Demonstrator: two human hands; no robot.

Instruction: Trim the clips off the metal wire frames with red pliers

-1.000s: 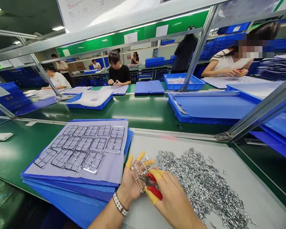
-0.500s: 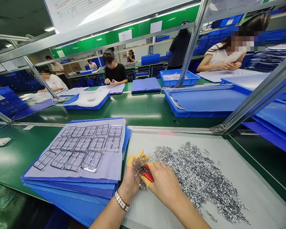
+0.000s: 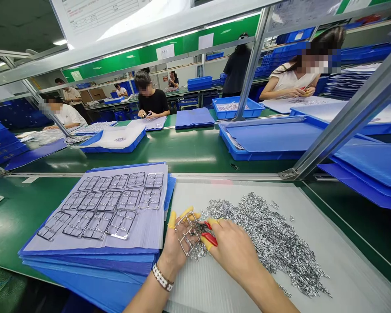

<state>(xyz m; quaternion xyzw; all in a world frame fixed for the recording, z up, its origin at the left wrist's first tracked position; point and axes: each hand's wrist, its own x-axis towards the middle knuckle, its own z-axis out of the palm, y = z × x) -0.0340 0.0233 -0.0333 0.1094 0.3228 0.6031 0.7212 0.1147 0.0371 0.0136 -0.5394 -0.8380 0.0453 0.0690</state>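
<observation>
On the worktop [image 3: 182, 148], a metal frame [image 3: 186, 232] was held firmly by the left hand [image 3: 177, 248]. Pliers [image 3: 209, 239] were clenched in the right hand [image 3: 234, 248].

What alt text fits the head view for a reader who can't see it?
Seen from the wearer's head, the left hand in yellow finger cots holds a small metal frame while the right hand grips red-handled pliers, beside a heap of small metal pieces on a white board. Rows of similar frames lie on a lavender sheet over blue folders at left.
</observation>
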